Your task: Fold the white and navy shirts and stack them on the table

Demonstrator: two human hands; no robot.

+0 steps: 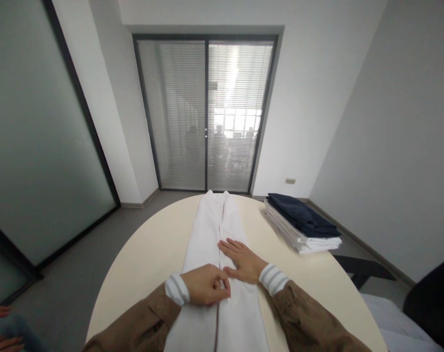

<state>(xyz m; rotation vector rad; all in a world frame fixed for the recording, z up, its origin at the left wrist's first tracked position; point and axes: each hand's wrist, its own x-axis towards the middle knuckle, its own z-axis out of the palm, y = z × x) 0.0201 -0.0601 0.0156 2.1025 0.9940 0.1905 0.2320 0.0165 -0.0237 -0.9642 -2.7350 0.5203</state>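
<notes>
A long white garment (207,244), folded lengthwise, lies over the pale round table, its two folded edges meeting along a narrow gap down the middle. My left hand (206,285) rests on it near the centre gap, fingers curled and thumb and fingertips pinched together at the cloth's edge. Just beyond and to the right, my right hand (243,261) lies flat on the garment with its fingers stretched toward the gap. Both wrists show striped cuffs under brown sleeves. The garment's near end runs out of view at the bottom.
On the right of the round table (134,274) sits a stack of folded clothes, a dark navy garment (302,215) over white ones (309,243). Another person's hand (4,342) shows at the lower left. A black chair (432,303) and white cloth (397,320) are at the lower right.
</notes>
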